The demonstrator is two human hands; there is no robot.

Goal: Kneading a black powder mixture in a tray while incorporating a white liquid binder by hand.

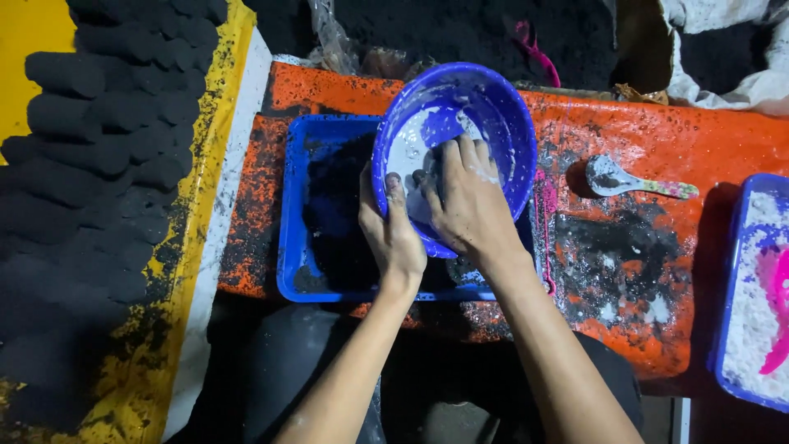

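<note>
The left hand (pixel 394 238) clamps the near rim of a round blue plastic bowl (pixel 456 131) smeared with white paste, thumb inside, tilting it over a rectangular blue plastic tray (pixel 296 247) of black powder. The right hand (pixel 467 201) lies inside the bowl, fingers flat on the paste, holding nothing. A paste-coated spoon (pixel 629 181) rests on the orange table (pixel 657 131).

No labels, signs or screens are showing anywhere in the view. The only packaging is sitting along the far edge: a crumpled clear plastic bag (pixel 330 39) is lying at the far side of the orange bench (pixel 657 131), and a white sack (pixel 723 57) is slumping open at the far right corner.
</note>
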